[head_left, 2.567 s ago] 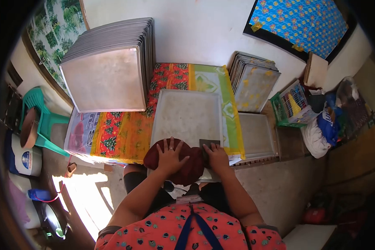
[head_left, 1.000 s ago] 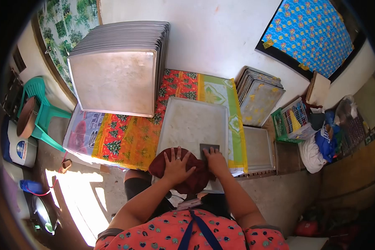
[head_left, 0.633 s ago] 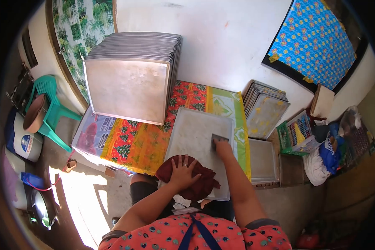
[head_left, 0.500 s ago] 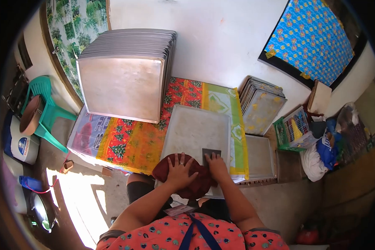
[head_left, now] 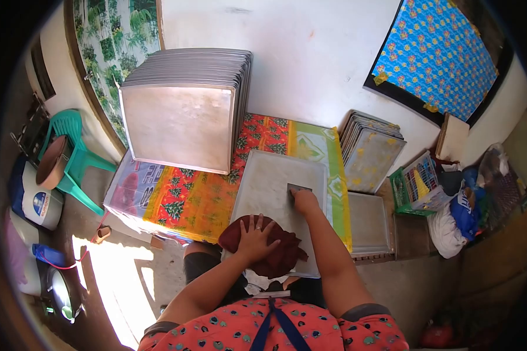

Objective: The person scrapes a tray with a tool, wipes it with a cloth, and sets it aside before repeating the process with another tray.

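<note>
A metal baking tray [head_left: 266,181] lies in front of me, its near end towards my lap. My left hand [head_left: 253,241] rests with fingers spread on a bunched dark red cloth [head_left: 275,266] over the tray's near left part. Farther up the tray, near its right side, my right hand [head_left: 306,202] grips a flat dark grey scraper [head_left: 298,187] against the metal. The fingers of that hand are bent and partly hidden by the hand itself.
A tall stack of trays [head_left: 178,126] stands on the table's patterned cover [head_left: 187,202] at the back left. To the right are a smaller tray stack [head_left: 373,161], a lower tray [head_left: 369,222] and a green and white crate [head_left: 413,181]. A green chair [head_left: 82,169] stands left.
My right hand has slid the scraper up the tray, away from me, and the arm is more stretched. My left hand stays on the cloth. The camera view has shifted slightly.
</note>
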The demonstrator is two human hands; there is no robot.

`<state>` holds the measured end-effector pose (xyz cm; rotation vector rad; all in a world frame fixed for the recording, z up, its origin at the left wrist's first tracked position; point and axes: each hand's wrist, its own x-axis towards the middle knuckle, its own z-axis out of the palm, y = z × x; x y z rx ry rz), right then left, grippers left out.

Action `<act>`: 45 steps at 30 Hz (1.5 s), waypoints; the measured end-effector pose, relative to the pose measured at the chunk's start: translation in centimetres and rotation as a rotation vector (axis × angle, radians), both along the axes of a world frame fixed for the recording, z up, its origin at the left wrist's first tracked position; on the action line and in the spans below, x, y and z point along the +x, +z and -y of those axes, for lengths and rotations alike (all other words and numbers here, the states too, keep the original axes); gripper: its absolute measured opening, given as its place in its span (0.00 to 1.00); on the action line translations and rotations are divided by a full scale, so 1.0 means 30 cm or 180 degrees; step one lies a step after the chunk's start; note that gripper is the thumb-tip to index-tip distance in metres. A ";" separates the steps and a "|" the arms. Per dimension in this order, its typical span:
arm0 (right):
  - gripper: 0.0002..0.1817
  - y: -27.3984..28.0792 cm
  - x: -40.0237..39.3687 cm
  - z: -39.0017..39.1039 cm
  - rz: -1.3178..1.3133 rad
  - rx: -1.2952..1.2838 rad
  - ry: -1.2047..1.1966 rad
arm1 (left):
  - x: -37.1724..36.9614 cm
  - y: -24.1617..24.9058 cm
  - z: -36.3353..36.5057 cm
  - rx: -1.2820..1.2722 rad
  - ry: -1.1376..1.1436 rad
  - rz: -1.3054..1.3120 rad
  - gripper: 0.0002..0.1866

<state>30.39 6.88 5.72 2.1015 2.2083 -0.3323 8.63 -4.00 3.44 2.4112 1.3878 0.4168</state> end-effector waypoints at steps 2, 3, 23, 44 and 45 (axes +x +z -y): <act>0.25 0.001 -0.005 0.054 -0.0097 -0.0123 0.0077 | -0.002 0.000 0.003 0.0048 0.0006 -0.0024 0.37; 0.24 0.001 -0.025 0.124 0.0012 0.0038 0.0190 | 0.001 0.001 0.005 0.0059 -0.0003 -0.0028 0.37; 0.23 -0.040 -0.122 0.095 0.0179 0.0208 0.0323 | 0.001 0.001 -0.002 -0.0051 -0.0010 -0.0172 0.38; 0.19 -0.116 -0.260 -0.076 0.0024 0.0406 0.0827 | 0.002 0.006 -0.009 -0.0137 -0.0036 -0.0125 0.37; 0.20 -0.125 -0.276 -0.082 0.0164 0.0577 0.0822 | 0.005 0.007 -0.011 -0.0110 -0.0039 -0.0109 0.37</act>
